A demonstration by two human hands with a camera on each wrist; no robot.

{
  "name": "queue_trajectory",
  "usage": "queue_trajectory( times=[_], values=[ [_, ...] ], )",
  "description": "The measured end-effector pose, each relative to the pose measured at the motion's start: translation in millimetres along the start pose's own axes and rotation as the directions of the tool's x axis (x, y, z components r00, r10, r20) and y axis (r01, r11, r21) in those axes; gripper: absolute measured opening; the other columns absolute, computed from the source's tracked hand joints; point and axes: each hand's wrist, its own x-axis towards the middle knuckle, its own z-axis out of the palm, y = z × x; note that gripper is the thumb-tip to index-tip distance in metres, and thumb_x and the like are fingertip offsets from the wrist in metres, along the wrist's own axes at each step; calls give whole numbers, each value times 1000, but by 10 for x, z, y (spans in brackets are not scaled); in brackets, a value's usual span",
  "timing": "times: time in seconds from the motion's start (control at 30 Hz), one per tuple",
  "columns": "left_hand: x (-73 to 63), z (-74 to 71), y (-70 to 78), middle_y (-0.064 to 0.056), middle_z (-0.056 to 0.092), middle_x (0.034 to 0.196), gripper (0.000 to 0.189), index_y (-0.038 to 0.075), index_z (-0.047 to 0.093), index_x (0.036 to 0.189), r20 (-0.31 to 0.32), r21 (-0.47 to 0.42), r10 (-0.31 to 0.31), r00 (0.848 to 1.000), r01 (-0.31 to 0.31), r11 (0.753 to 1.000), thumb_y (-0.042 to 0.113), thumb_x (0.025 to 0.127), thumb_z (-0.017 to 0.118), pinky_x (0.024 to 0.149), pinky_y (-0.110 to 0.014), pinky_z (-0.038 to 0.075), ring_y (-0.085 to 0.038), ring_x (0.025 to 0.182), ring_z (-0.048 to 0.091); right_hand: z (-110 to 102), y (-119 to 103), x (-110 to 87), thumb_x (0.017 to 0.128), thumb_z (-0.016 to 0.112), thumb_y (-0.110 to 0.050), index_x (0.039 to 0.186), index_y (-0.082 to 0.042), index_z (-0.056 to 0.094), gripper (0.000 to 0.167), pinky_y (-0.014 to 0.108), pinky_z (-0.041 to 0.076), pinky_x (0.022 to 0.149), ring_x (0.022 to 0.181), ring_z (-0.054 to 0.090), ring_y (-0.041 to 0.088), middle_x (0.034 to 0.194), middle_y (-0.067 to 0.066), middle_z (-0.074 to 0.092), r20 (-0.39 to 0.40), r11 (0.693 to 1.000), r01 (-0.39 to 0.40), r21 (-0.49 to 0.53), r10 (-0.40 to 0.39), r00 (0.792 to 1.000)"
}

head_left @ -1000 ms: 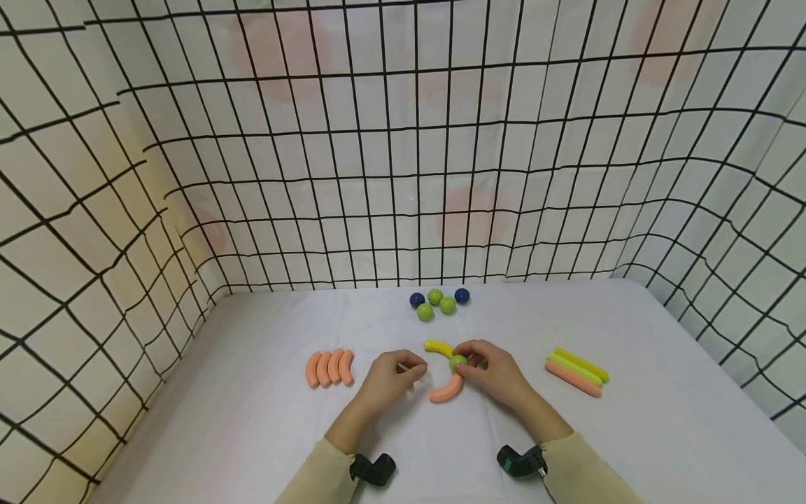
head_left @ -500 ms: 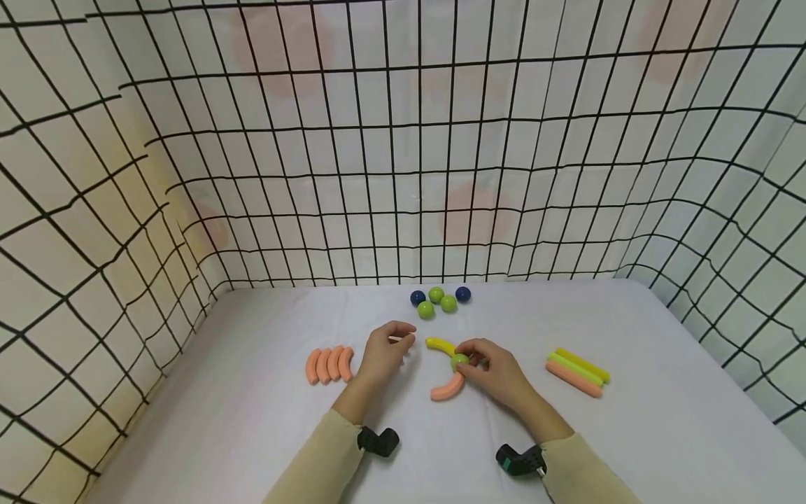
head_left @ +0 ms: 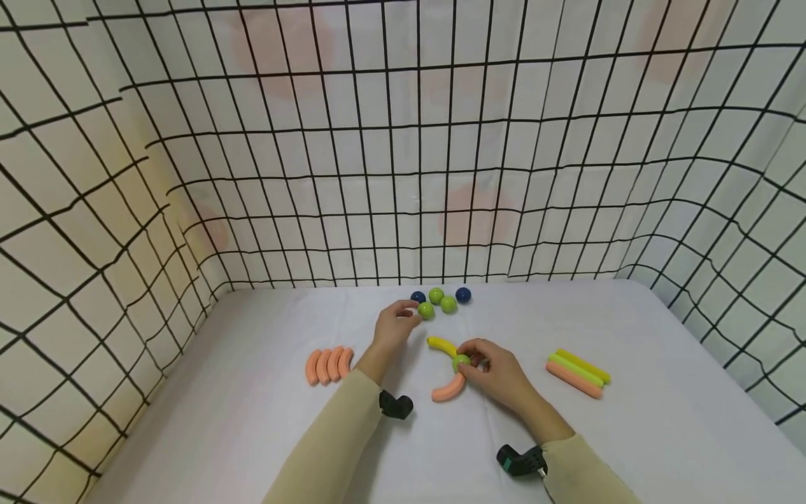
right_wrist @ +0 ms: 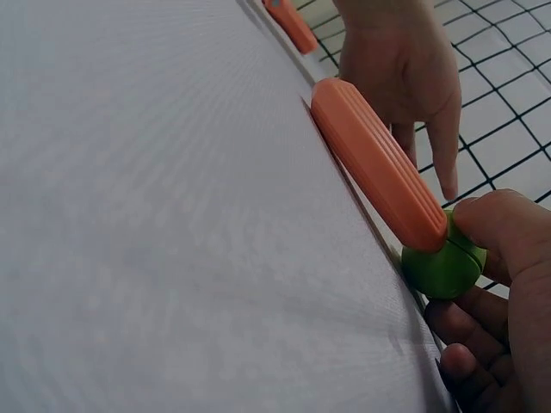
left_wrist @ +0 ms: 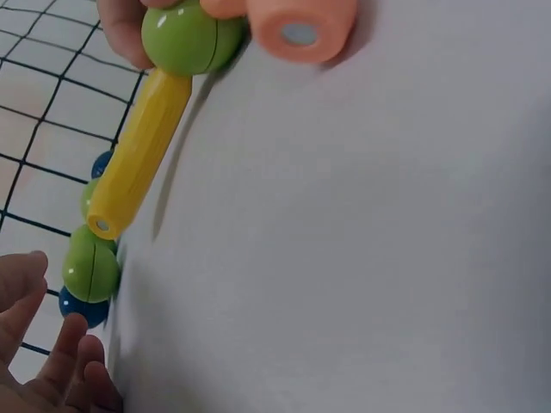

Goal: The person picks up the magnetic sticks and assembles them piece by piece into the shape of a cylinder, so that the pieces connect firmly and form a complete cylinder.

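Observation:
My right hand [head_left: 497,369] pinches a green toy ball [head_left: 462,363] between thumb and fingers, just above the white table. A yellow curved stick [head_left: 442,344] and a salmon curved stick [head_left: 449,389] join onto this ball. In the left wrist view, silver discs show on the free ends of the yellow and salmon pieces. My left hand [head_left: 395,326] reaches to the back, thumb and fingers spread apart, its fingertips right beside the nearest loose green ball [head_left: 426,310]. A dark blue ball [left_wrist: 83,308] appears between those parted fingers in the left wrist view.
More green balls [head_left: 448,304] and another dark blue ball [head_left: 463,295] lie at the back. Several salmon curved sticks [head_left: 329,365] stand in a row on the left. Straight yellow, lime and salmon sticks [head_left: 574,378] lie on the right. A black-lined grid wall [head_left: 403,196] encloses the table.
My left hand has moved away from beside the joined pieces, back to the loose balls. The right hand keeps its hold on the green ball in nearly the same place.

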Motion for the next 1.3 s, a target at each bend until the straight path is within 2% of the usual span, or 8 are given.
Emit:
queue_trajectory(
  times=[0.2, 0.37, 0.53, 0.67, 0.93, 1.13, 1.3],
  values=[
    [155, 71, 13, -16, 59, 132, 40, 22, 65, 132, 22, 18, -3, 1000, 2, 1000, 18, 92, 69, 93, -40, 52, -30, 115, 58, 1, 3, -7, 89, 76, -20, 111, -20, 68, 24, 20, 45, 68, 84, 55, 8, 96, -7, 67, 7, 1000, -1, 7, 1, 1000],
    [238, 100, 22, -17, 57, 133, 42, 27, 63, 135, 65, 101, 3, 998, -10, 995, 22, 94, 68, 99, -47, 46, -35, 121, 51, -15, -2, 0, 88, 76, -20, 110, -20, 68, 24, 20, 45, 68, 83, 55, 8, 97, -7, 67, 6, 1000, 0, 1, 0, 1000],
    [278, 96, 25, -15, 56, 135, 42, 31, 62, 136, 99, 165, -20, 995, 4, 986, 27, 95, 66, 102, -51, 43, -37, 123, 48, -16, 0, 6, 88, 76, -20, 110, -21, 68, 23, 20, 45, 68, 83, 55, 7, 97, -7, 68, 0, 1000, 0, 3, 0, 1000],
    [285, 100, 2, -15, 55, 135, 40, 31, 62, 135, 121, 209, -39, 992, 13, 978, 29, 95, 67, 100, -48, 45, -35, 121, 47, -3, 16, 0, 89, 76, -21, 111, -20, 68, 24, 20, 45, 67, 83, 55, 6, 98, -6, 68, 1, 1000, -8, 0, 8, 1000],
    [227, 81, 13, -16, 60, 131, 36, 24, 68, 128, 130, 242, 6, 992, -38, 970, 23, 93, 71, 103, -48, 44, -35, 121, 51, 8, 19, -1, 88, 76, -20, 111, -20, 68, 24, 20, 45, 68, 84, 55, 8, 98, -7, 68, -4, 1000, -13, -6, 13, 1000],
    [158, 63, 25, -13, 63, 129, 36, 13, 66, 128, 140, 204, 47, 989, -75, 976, 16, 93, 70, 104, -43, 48, -29, 119, 57, 2, 18, -6, 89, 76, -20, 111, -20, 68, 23, 20, 45, 68, 84, 55, 8, 98, -6, 67, 4, 1000, -12, -1, 12, 1000],
    [128, 59, -8, -12, 64, 125, 37, 9, 64, 128, 119, 152, 60, 991, -78, 985, 15, 92, 71, 102, -40, 49, -26, 115, 58, -2, 9, -11, 88, 77, -20, 111, -20, 68, 24, 20, 45, 68, 84, 55, 8, 98, -6, 68, 3, 1000, -19, 15, 19, 1000]
  ],
)
